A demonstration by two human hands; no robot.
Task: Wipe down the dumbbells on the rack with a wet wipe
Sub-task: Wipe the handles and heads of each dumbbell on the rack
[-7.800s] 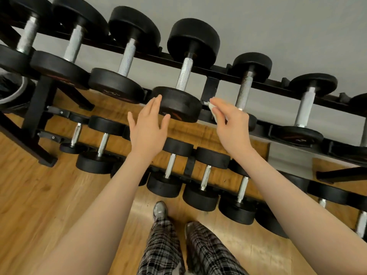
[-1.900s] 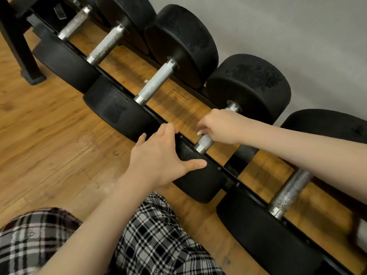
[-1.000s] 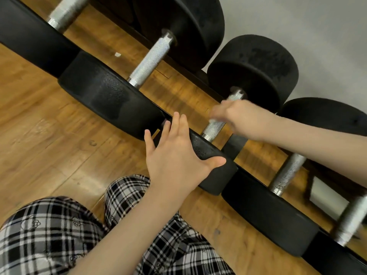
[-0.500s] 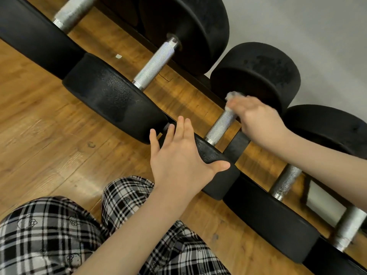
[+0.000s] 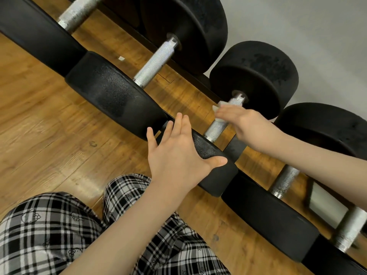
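Since the previous frame, the right hand (image 5: 246, 124) has slid down the knurled handle (image 5: 217, 128), fingers apparently curled around the white wet wipe (image 5: 219, 108); blur limits certainty. Left hand (image 5: 178, 153) rests flat, fingers extended, on the dumbbell's (image 5: 256, 76) near black head, seated in the rack (image 5: 235, 148).

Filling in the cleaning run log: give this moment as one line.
step: wiping dumbbell handle | right hand: holds wet wipe on handle | left hand: flat on near weight head
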